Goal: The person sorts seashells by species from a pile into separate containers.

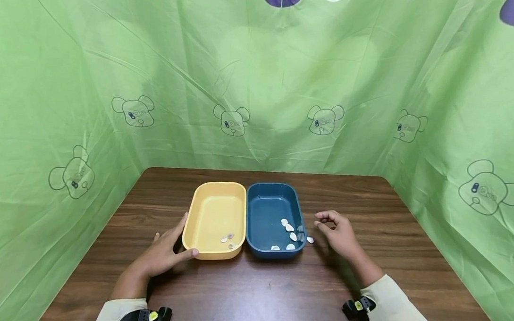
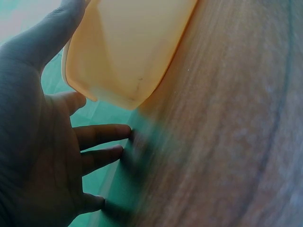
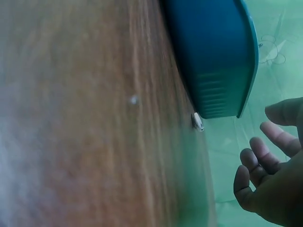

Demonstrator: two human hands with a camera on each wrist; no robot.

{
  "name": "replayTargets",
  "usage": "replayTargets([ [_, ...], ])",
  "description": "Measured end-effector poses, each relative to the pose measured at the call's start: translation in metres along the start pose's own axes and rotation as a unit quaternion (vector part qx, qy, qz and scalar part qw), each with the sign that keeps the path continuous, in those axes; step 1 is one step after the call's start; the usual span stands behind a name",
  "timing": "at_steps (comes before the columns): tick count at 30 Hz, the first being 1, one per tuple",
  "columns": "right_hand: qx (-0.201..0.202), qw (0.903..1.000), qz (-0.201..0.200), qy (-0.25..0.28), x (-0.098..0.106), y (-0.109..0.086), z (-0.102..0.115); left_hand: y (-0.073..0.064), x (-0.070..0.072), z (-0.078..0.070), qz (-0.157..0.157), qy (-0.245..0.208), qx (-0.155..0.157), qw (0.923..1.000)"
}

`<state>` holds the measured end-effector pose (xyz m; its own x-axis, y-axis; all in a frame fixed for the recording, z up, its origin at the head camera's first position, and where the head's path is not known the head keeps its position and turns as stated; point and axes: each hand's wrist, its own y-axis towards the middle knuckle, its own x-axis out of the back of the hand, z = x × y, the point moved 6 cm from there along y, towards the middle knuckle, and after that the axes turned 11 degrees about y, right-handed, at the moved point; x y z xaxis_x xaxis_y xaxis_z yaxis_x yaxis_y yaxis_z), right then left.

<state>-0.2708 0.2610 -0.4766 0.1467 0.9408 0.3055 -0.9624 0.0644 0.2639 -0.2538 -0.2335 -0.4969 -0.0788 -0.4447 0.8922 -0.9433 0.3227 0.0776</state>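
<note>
A yellow tray (image 1: 215, 214) and a blue tray (image 1: 272, 214) stand side by side on the table. Three small grey-white, shell-like pieces (image 1: 230, 236) lie in the yellow one. The blue one holds several white shell-like pieces (image 1: 289, 228). My left hand (image 1: 168, 251) rests against the yellow tray's near left corner, thumb on the front rim and index finger along its left side; the other fingers are spread. Right of the blue tray, my right hand (image 1: 338, 233) hovers with loosely bent fingers and nothing in them. Near it, one white piece (image 1: 310, 240) lies on the table beside the blue wall.
The dark wooden table (image 1: 270, 292) ends at a green curtain (image 1: 275, 75) printed with bear heads, which surrounds the back and sides. Each wrist wears a black strap with a small camera (image 1: 358, 305). In the right wrist view, a small pale speck (image 3: 134, 100) shows on the wood.
</note>
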Motion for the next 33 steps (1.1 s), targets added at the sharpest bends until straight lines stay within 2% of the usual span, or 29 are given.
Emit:
replayTargets([
  [11, -0.036, 0.9986, 0.038, 0.012, 0.002, -0.004, -0.019, 0.001, -0.001, -0.001, 0.000, -0.003, -0.005, 1.0000],
  [18, -0.078, 0.9934, 0.074, 0.041, 0.001, -0.008, -0.038, 0.002, -0.001, -0.001, -0.001, 0.000, -0.005, 1.0000],
  [21, -0.072, 0.9922, 0.092, 0.044, 0.000, -0.008, -0.045, 0.002, -0.001, -0.002, 0.000, 0.001, -0.004, 1.0000],
  [23, -0.053, 0.9927, 0.101, 0.037, 0.000, -0.008, -0.046, 0.002, -0.001, -0.002, 0.001, 0.001, -0.003, 1.0000],
  [29, 0.012, 0.9919, 0.124, -0.023, -0.002, -0.006, -0.045, 0.002, -0.001, -0.003, 0.002, -0.002, -0.003, 1.0000],
  [33, 0.017, 0.9899, 0.135, -0.039, -0.006, -0.007, -0.047, 0.000, -0.001, -0.001, 0.001, 0.000, -0.002, 1.0000],
])
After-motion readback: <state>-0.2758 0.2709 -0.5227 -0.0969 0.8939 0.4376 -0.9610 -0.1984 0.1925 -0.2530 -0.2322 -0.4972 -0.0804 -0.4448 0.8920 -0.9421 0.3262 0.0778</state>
